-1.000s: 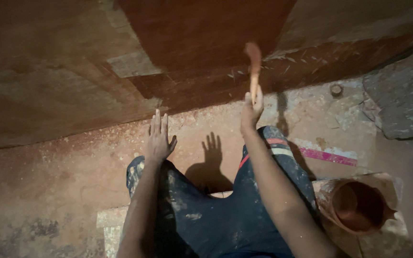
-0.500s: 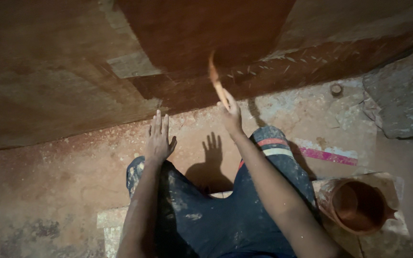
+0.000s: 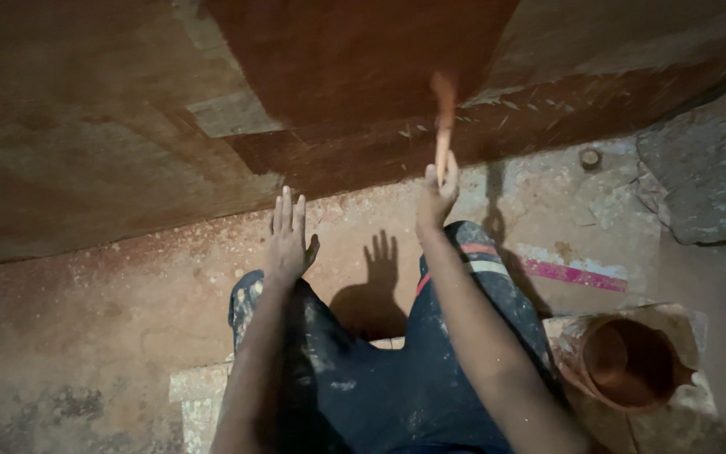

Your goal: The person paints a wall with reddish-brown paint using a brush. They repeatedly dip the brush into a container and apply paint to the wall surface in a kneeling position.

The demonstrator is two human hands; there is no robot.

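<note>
Brush (image 3: 443, 126), blurred and reddish-brown, stands upright in the right hand (image 3: 435, 195), whose fingers are closed round its handle; its head lies against the lower part of the wall (image 3: 111, 143), at the bottom edge of a dark, wet-looking painted patch (image 3: 355, 59). That patch runs from the top of the view down to a darker band just above the floor (image 3: 86, 336), and looks already coated. To its left the wall is paler and duller, with a bare greyish rectangle at the patch's edge, so much of that side seems still to be done; the stretch to the right of the brush is likewise lighter. The left hand (image 3: 286, 237) is empty, fingers spread flat and pointing at the wall, resting near the knee above the dusty, red-speckled floor. The person sits low in dark, paint-flecked trousers (image 3: 397, 378). A small round pot of reddish paint (image 3: 632, 357) sits by the right leg, near at hand, standing on stained paper. I judge the work to be partway through, with the middle section covered and the flanks left
</note>
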